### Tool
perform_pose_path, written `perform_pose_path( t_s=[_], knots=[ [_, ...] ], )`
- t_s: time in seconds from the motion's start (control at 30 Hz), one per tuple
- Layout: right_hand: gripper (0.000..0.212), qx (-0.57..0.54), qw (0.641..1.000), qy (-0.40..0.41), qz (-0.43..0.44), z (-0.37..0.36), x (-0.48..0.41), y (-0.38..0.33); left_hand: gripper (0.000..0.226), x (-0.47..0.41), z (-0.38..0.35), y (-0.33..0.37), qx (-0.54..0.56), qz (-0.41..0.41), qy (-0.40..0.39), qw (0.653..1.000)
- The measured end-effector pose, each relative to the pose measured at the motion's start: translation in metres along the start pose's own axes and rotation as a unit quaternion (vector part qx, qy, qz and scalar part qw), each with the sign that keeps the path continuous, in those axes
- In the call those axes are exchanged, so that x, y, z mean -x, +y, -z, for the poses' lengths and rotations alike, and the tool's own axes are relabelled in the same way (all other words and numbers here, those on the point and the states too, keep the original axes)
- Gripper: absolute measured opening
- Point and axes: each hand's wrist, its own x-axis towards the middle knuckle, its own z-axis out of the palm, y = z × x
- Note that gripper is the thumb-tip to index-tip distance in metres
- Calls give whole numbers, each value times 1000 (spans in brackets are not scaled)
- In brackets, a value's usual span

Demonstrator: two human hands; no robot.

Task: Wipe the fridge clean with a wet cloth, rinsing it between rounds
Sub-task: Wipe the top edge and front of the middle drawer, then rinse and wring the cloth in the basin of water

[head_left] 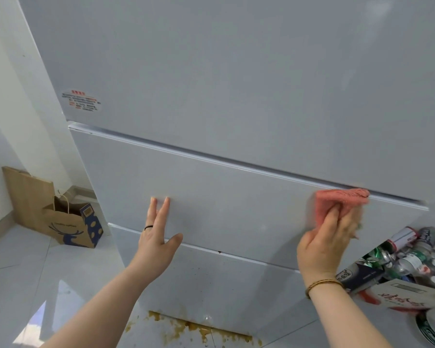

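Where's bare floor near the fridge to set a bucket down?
Bare floor tiles lie left of the fridge, in front of the paper bags. The right side is crowded with cans and bottles; brown stains line the fridge's base.
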Motion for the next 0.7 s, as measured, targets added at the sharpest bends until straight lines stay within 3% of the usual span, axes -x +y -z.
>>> perform_pose_path(
  t_s=[0.1, 0.2, 0.33, 0.43, 0.57, 0.7],
  knots=[
    [59, -18, 997, -7, 81, -19, 6, -34, 69, 3, 5, 2, 6, -6, 0, 1000],
    [43, -91, 980, -54, 171, -31, 16, -72, 65, 11, 14, 7, 41, -26, -15, 999],
    [54, -264, 933, -207, 129, -29, 31, -122, 52, 24, 29, 17, 169, -5, -38, 985],
    [60, -399, 855, -331, 20, -17, 40, -155, 41, 33, 40, 17, 239, 40, -31, 970],
    [51, -501, 727, -469, 18, -1, 46, -198, 32, 55, 63, 9, 282, 52, 43, 957],
    [44, -547, 625, -556, 9, 10, 52, -242, 35, 86, 102, -16, 293, 68, 126, 945]
  ],
)
